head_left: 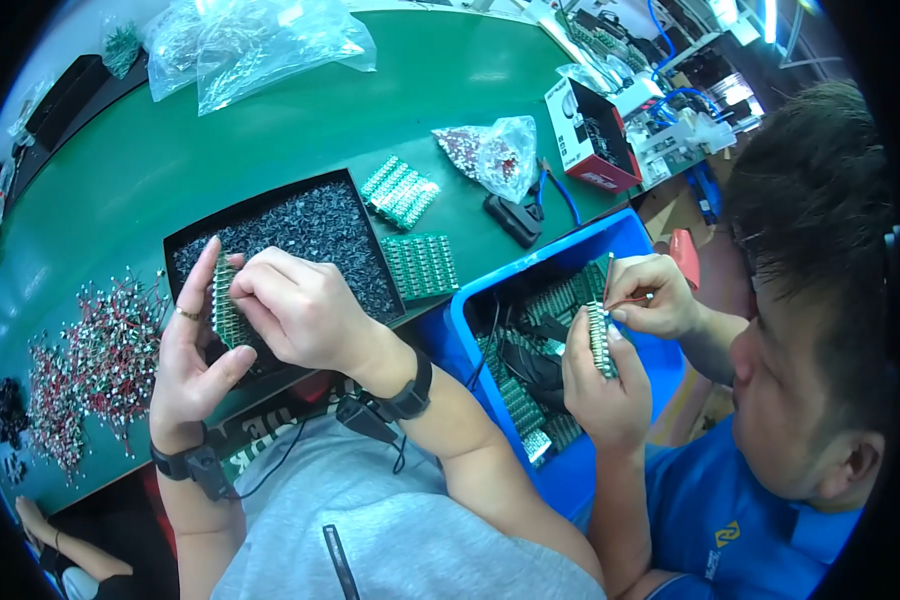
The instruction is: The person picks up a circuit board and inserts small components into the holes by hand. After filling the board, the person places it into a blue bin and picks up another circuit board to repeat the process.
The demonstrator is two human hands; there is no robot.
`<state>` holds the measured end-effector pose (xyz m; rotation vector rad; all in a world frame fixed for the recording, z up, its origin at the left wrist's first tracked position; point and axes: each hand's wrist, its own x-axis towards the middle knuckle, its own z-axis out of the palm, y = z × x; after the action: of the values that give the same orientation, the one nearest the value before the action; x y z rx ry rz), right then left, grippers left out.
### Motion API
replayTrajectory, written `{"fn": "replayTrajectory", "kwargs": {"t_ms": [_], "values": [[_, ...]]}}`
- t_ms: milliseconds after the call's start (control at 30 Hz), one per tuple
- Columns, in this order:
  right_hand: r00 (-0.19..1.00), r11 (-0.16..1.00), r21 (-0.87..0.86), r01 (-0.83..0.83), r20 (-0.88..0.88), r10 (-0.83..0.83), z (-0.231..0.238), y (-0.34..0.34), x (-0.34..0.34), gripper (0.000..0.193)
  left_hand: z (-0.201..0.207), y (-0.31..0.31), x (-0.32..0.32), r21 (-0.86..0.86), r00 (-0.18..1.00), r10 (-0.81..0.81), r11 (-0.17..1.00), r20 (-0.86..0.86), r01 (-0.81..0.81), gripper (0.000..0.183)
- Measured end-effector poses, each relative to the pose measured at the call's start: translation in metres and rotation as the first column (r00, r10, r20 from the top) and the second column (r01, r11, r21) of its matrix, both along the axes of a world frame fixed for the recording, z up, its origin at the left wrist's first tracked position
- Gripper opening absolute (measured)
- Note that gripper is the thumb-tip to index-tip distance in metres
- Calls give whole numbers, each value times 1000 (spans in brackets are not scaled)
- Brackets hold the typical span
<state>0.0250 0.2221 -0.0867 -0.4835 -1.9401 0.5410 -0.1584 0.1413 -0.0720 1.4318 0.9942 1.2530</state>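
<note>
A small green circuit board (226, 305) is held over a black tray (270, 205) of tiny dark parts.

On the green table (170, 150), at far left, a scatter of red-wired components (100, 360) is seen. Just beside it, the left hand (192, 350) is wrapped around the circuit board, fingers upright and thumb folded across below, a ring worn on one finger. The board is pinched from the right by the right hand (305, 310), fingertips pressed to its edge; whether a part is held between them cannot be told. Further green boards (410, 225) lie just right of the tray. Farther right, a blue bin (610, 235) of boards is worked over by a co-worker's hands (620, 340), in which another board and a red wire are gripped.
</note>
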Motion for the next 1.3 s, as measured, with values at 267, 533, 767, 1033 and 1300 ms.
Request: {"fn": "replayTrajectory", "kwargs": {"t_ms": [267,533,767,1033,1300], "values": [[997,997,-75,-32,-74,26,2,2,-9,13,-6,-1,-13,17,998,37,999,55,-38,108],[997,998,-40,-43,-60,40,6,3,-3,17,-16,0,-25,145,997,-54,988,-55,61,106],[997,996,-58,68,33,-66,8,-2,3,12,-7,2,-10,50,997,-39,998,63,36,108],[998,999,-22,50,39,-49,-3,-1,-8,7,-5,-4,0,23,993,85,996,76,-87,112],[1000,1000,-3,18,19,-18,-2,0,-1,12,-14,1,5,14,982,152,988,107,-155,115]]}}
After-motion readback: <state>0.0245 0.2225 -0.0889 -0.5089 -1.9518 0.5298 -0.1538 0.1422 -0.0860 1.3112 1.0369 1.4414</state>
